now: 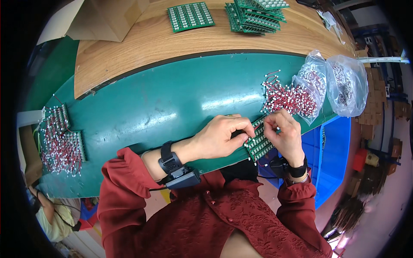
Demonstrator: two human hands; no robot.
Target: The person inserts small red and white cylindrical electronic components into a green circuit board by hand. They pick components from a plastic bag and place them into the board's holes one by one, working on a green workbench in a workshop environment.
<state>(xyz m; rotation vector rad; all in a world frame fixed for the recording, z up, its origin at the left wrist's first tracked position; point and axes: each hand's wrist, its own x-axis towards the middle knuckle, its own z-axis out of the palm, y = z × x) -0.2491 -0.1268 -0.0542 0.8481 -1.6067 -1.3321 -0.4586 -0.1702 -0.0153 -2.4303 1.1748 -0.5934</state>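
Observation:
A green circuit board panel [260, 147] with rows of white connectors lies at the table's near edge, partly covered by both hands. My left hand [221, 135] comes in from the left, thumb and forefinger closed at the panel's left side; whatever is between the fingertips is too small to make out. On the panel's right side, my right hand [285, 134] is closed in a pinch, and a small white connector shows by its fingers. A short piece of red wire is visible between the hands. Just beyond them lies a heap of red wires with white connectors [286, 98].
Two clear plastic bags [347, 86] of connector wires stand at the right. Wired boards [77, 145] are piled at the left end. A wooden shelf [142, 51] holds stacked boards [254, 19] and a cardboard box [103, 21]. Below right is a blue bin [337, 150]; another person [56, 215] sits lower left.

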